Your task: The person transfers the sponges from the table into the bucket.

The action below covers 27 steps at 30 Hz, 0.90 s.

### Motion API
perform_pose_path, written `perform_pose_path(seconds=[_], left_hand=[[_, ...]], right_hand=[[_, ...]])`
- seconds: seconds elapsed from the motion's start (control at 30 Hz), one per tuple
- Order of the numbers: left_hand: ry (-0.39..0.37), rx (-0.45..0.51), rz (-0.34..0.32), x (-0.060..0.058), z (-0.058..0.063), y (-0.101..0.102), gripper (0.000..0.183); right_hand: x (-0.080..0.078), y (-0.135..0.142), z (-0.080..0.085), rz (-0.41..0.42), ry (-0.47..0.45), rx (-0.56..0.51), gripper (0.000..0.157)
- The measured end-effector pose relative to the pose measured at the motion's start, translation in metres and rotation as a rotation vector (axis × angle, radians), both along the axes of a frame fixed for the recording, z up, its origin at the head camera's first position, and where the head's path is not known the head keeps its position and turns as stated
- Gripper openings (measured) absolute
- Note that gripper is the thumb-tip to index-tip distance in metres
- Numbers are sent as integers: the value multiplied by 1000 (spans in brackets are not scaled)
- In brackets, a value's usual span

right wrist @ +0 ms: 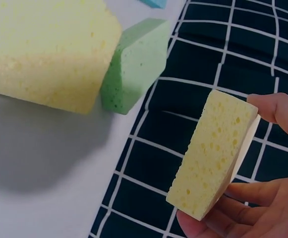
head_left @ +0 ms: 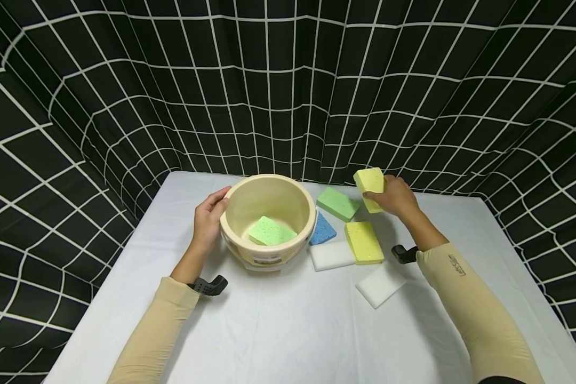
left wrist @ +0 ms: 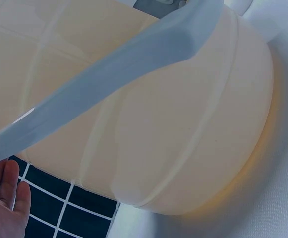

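Note:
My left hand point(head_left: 208, 220) holds the rim of a cream bucket point(head_left: 230, 238) at its left side. The grey handle point(left wrist: 129, 64) runs down across the bucket's side in the left wrist view. Inside the bucket lies a light green sponge point(head_left: 271, 232). Over the far right of the table, my right hand point(head_left: 397, 197) grips a yellow sponge point(head_left: 372, 184) between thumb and fingers, lifted above the surface. Under and left of it, a green sponge point(head_left: 337, 204) and a second yellow sponge point(head_left: 365, 242) lie on the table.
Beside the bucket's right side lies a blue sponge point(head_left: 322, 229). A white sponge point(head_left: 333, 255) touches the yellow one on the table, and another white sponge point(head_left: 380, 285) lies nearer the front. A black gridded curtain point(head_left: 278, 96) surrounds the white table point(head_left: 288, 330).

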<state>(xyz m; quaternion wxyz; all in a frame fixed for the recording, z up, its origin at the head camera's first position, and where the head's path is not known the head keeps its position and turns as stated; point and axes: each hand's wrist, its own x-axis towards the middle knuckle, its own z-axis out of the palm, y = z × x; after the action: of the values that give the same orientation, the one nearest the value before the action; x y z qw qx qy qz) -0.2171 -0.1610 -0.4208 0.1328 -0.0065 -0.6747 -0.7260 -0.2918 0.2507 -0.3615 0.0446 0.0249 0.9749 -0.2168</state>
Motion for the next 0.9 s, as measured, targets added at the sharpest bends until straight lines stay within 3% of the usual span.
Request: perform_pose_path(seconds=[0.9], left_hand=[[-14, -9, 3, -1, 0, 0, 36]], right_hand=[[16, -29, 33, 87, 103, -33, 83]])
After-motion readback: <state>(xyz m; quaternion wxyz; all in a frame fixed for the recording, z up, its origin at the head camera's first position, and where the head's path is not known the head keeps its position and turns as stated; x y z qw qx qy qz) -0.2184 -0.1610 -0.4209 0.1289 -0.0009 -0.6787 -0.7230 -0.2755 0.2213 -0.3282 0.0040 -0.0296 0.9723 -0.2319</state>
